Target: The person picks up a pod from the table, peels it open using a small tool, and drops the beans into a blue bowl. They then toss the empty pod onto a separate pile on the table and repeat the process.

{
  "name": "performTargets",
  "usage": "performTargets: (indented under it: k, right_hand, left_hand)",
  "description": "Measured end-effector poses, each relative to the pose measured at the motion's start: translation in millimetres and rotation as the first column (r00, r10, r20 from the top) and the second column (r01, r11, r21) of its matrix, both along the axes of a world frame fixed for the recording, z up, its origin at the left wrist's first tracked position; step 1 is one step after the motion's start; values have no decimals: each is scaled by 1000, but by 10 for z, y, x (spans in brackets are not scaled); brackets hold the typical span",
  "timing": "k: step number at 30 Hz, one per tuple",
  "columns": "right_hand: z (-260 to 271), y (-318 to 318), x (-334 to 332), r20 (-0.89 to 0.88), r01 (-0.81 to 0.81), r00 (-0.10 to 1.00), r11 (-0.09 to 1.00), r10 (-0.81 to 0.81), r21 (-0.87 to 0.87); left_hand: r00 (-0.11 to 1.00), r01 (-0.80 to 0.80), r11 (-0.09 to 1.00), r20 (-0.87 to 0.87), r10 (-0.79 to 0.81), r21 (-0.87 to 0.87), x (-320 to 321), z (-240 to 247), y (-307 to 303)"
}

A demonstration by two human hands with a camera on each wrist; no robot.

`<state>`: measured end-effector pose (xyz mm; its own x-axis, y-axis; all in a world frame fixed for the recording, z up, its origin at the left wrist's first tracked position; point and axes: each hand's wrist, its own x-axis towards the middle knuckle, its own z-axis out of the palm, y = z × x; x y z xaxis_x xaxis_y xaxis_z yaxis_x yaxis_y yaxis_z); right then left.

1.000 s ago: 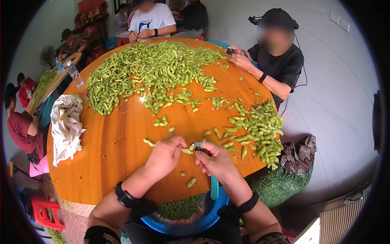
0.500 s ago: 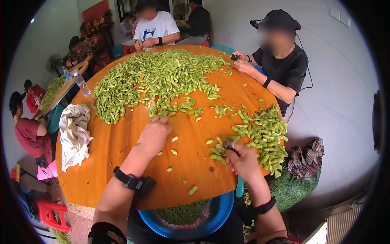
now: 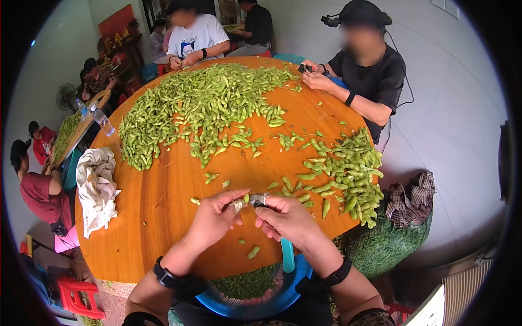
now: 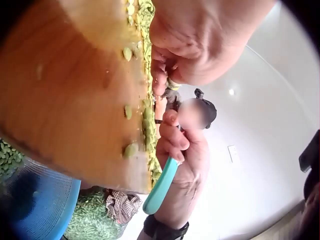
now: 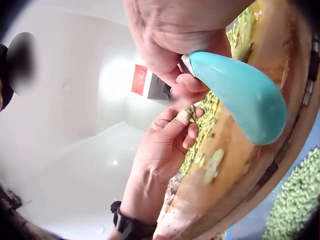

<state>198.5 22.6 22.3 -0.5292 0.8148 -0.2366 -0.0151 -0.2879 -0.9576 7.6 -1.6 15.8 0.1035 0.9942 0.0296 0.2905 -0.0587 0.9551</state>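
Over the front of the round wooden table, my left hand pinches a green bean pod between thumb and fingers. Close beside it, fingertips almost meeting, my right hand grips a tool whose smooth teal handle sticks out below the palm. Its dark and grey head, at the right thumb and forefinger, points toward the pod; the fingers hide much of it. A few loose pods lie in front of the hands. Below the table edge, a blue basin holds shelled beans.
A large heap of pods covers the table's far side, a smaller one its right. A crumpled white cloth lies left, near a water bottle. A filled green sack stands right. Other people sit around.
My left hand reached forward to the pods beyond, then came back holding one. The right hand, which had swung right with the teal-handled tool, is back beside the left.
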Motion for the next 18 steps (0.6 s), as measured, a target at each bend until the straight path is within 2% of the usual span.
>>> performTargets:
  k: [3,5,9,13,15,18]
  right_hand:
    - [-39,-58,-39,-39,20,999,1000,-21,-7]
    - [-77,-70,-34,-33,23,999,1000,-23,0]
    - [-123,-108,-46,-24,53,998,999,-52,6]
    - [-159,-130,-144,-68,117,991,993,-119,-32]
    - [-212,-122,-193,-177,135,973,987,-148,-81]
    - [-243,-100,-248,-206,167,959,976,-194,-140]
  left_hand:
    - [998,23,997,59,-28,78,1,-172,-45]
    - [993,82,969,-100,-60,232,37,-215,-60]
    - [966,102,941,-257,-17,322,65,-208,-68]
    - [962,92,930,-274,10,357,58,-257,-73]
    - [981,69,933,-193,1,352,45,-271,-56]
    - [984,60,922,-177,9,382,34,-260,-50]
